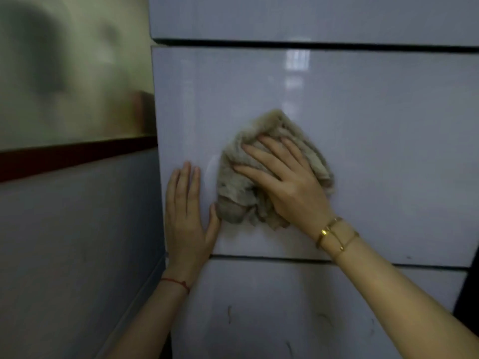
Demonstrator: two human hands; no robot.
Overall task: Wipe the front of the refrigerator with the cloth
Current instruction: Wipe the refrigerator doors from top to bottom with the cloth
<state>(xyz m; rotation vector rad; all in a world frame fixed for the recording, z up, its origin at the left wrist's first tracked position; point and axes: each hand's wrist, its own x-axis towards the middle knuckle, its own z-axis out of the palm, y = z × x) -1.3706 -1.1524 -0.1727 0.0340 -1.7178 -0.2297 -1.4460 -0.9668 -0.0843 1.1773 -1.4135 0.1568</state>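
Observation:
The refrigerator front (375, 151) is glossy pale grey, split by dark horizontal gaps into stacked panels. A crumpled beige cloth (241, 193) lies against the middle panel. My right hand (287, 182) presses flat on the cloth with fingers spread, pointing up and left; gold bracelets circle its wrist. My left hand (185, 211) rests flat on the same panel near its left edge, fingers together and pointing up, its thumb touching the cloth's lower left corner. A red string sits on the left wrist.
A lower refrigerator panel (285, 312) shows a few dark smudges. Left of the fridge stands a wall (72, 229), grey below a dark red band (64, 156) and shiny greenish above. A dark gap lies at the far right lower edge.

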